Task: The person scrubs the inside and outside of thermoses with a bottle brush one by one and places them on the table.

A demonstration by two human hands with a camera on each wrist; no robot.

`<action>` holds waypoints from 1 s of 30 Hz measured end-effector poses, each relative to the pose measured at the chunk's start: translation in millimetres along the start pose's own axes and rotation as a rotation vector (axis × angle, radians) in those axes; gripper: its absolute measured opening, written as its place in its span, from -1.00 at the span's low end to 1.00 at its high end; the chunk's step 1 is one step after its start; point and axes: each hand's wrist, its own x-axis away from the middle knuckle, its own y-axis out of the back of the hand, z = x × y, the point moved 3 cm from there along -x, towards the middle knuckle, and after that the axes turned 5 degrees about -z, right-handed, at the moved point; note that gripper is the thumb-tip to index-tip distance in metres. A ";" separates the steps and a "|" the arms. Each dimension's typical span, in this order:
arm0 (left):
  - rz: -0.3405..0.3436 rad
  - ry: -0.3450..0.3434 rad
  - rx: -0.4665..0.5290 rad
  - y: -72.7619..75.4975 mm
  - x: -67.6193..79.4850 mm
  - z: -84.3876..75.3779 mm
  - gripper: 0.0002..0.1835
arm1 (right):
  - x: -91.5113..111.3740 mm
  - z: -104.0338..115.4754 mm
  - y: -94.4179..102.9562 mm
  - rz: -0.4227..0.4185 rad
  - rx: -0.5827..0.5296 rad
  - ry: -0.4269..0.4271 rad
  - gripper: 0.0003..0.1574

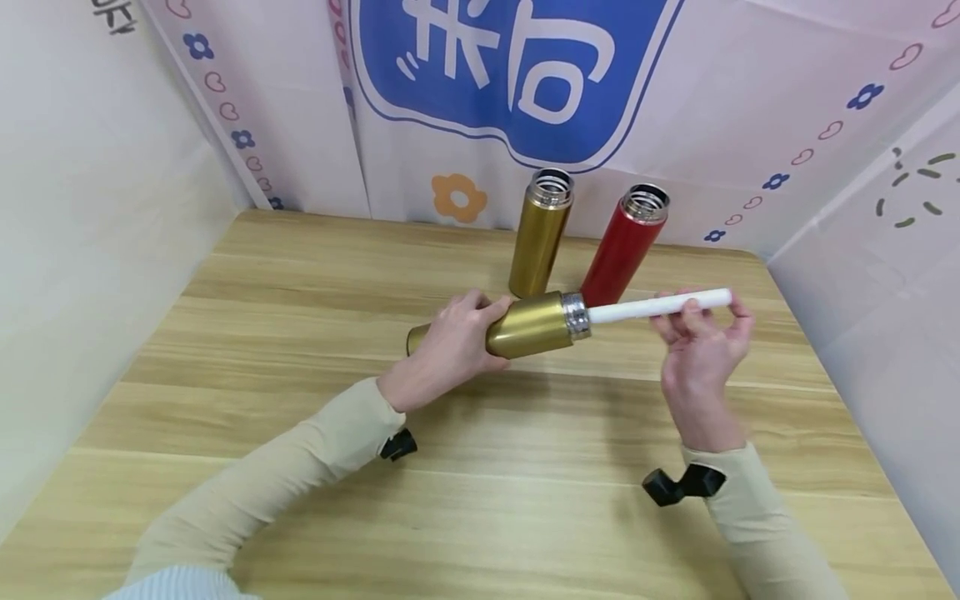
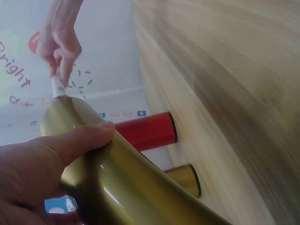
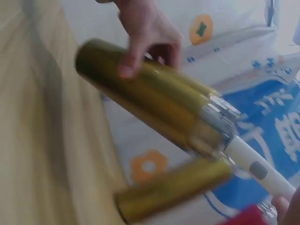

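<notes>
My left hand (image 1: pixel 453 337) grips a gold thermos flask (image 1: pixel 536 325) round its body, above the table. The flask lies almost level, its bare metal mouth to the right. A slim white rod-like handle (image 1: pixel 622 311) enters that mouth; its inner end is hidden inside, so I cannot tell what it carries. My right hand (image 1: pixel 701 358) pinches the handle's outer part between thumb and fingers. In the right wrist view a grey oval spot (image 3: pixel 258 170) shows on the white handle, and the left thumb lies across the gold flask (image 3: pixel 154 93).
Behind the hands, a second gold flask (image 1: pixel 538 237) and a red flask (image 1: pixel 624 250) stand upright and uncapped on the wooden table (image 1: pixel 337 283). A printed cloth backdrop (image 1: pixel 675 167) rises at the table's back edge, with white side walls left and right.
</notes>
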 end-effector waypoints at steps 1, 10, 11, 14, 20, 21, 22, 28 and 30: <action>0.002 -0.014 -0.009 -0.3 -0.6 -2.8 -0.14 | 3.5 -4.8 -1.9 0.013 0.009 -0.006 -0.52; -0.016 -0.021 -0.006 -1.8 -4.8 -12.1 -0.13 | 23.4 -32.9 -9.9 0.066 0.129 -0.020 -0.55; -0.010 -0.023 -0.005 -2.0 -4.0 -11.4 -0.13 | 23.3 -32.9 -9.6 0.068 0.130 -0.023 -0.54; 0.003 -0.027 -0.001 -2.0 -0.8 -6.4 -0.16 | 18.4 -26.8 -7.3 0.058 0.085 -0.033 -0.51; -0.003 0.002 0.011 -1.2 4.2 11.4 -0.20 | -3.1 1.0 4.7 0.009 -0.005 -0.005 -0.54; 0.000 0.000 0.012 -0.8 5.3 13.0 -0.20 | -5.8 4.7 7.0 0.002 0.002 -0.001 -0.55; 0.006 -0.005 0.016 -0.8 6.3 14.0 -0.20 | -8.1 7.9 9.0 -0.006 0.000 -0.006 -0.55; 0.005 -0.025 0.026 2.0 10.0 13.8 -0.17 | -18.7 25.6 13.7 -0.039 -0.026 0.000 -0.58; -0.002 -0.021 0.030 3.8 10.4 13.3 -0.16 | -21.6 31.0 12.9 -0.039 -0.037 0.009 -0.59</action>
